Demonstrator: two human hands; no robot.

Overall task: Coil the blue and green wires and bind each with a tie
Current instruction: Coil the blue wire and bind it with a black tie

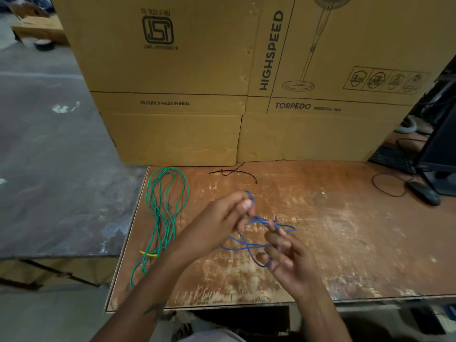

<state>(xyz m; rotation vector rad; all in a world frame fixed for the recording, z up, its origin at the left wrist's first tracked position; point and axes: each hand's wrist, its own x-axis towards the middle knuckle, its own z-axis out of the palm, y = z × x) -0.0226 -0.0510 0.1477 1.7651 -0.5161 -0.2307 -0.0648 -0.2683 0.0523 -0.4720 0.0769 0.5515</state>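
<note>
Showing an early stage: both hands, left hand (pixel 219 218) and right hand (pixel 283 255), pinch the loosely looped, unbound blue wire (pixel 249 245) above the bench (pixel 333 230), while the green wire (pixel 167 206) lies gathered at the left edge and black ties (pixel 234 172) wait unused.

Coiled wire (pixel 165 213) left of hands' wire (pixel 249 243); tie (pixel 234 172), seemingly, behind

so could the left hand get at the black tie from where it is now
Probably yes, but not freely. The black tie lies bare on the table just beyond the left hand, with nothing between them. That hand is pinching the blue wire, so it would have to let go first.
</note>
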